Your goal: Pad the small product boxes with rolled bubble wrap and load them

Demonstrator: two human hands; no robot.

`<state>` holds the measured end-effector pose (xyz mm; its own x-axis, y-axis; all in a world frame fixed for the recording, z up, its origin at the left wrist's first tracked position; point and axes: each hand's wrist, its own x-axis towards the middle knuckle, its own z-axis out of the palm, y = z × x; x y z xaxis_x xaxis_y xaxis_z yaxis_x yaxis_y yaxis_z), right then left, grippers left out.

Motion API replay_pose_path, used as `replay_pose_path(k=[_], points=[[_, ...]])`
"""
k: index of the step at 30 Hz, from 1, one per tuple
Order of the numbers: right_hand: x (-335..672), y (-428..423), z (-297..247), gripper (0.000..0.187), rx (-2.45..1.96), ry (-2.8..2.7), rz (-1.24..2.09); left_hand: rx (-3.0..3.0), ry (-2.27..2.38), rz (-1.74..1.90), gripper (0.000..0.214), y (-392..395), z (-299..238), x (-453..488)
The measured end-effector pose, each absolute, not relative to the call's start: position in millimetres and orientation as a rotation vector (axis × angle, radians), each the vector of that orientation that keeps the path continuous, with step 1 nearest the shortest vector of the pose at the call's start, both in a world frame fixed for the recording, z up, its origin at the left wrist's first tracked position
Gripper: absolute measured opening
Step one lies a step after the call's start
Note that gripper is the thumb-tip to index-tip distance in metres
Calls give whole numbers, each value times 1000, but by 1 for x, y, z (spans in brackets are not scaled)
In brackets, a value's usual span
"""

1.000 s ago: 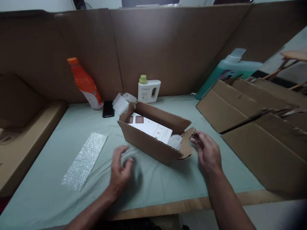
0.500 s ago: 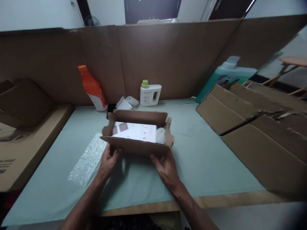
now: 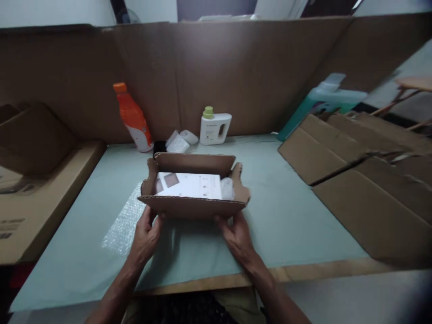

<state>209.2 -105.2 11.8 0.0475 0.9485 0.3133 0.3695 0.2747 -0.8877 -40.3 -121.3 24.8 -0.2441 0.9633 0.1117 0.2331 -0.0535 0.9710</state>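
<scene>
Both my hands grip an open cardboard box (image 3: 195, 209) over the table. My left hand (image 3: 146, 234) is closed at its lower left corner, fingers partly hidden beneath. At the lower right corner my right hand (image 3: 236, 234) holds it the same way, thumb on the front wall. Inside lies a white printed carton (image 3: 192, 185) with dark squares at its left end. Clear wrap (image 3: 227, 189) fills the right end of the box. A flat strip of bubble wrap (image 3: 123, 227) lies by my left hand, partly covered by the box.
Behind the box stand an orange bottle (image 3: 132, 118) and a white jug (image 3: 216, 129). Between them are a white mouse (image 3: 189, 137) and a small bubble-wrapped item (image 3: 177, 143). Cardboard boxes (image 3: 374, 216) and a teal jug (image 3: 313, 105) are at right; a large flat carton (image 3: 50, 202) at left.
The view has tipped down slightly. The box stays between my two hands, its front turned a little more level. The carton and wrap inside keep their places.
</scene>
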Motion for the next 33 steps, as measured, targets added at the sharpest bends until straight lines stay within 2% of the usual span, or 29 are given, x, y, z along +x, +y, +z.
replay_pose_path(k=[5, 10, 17, 23, 28, 33], points=[[243, -85, 13, 55, -1316, -1499, 610, 1606, 1645, 1081, 32, -81, 20, -24], [325, -77, -1, 50, -1499, -1348, 376, 1785, 1399, 900, 27, -5, 24, 56], [407, -47, -26, 60, -1608, -1301, 64, 1682, 1077, 932, 50, 115, 11, 190], [440, -22, -42, 76, -1622, -1344, -127, 1602, 829, 1011, 78, 166, -1, 267], [453, -15, -66, 78, -1636, -1257, -16, 1596, 724, 990, 101, 171, -25, 295], [463, -10, -82, 79, -1641, -1208, 124, 1640, 680, 866, 105, 155, -58, 308]])
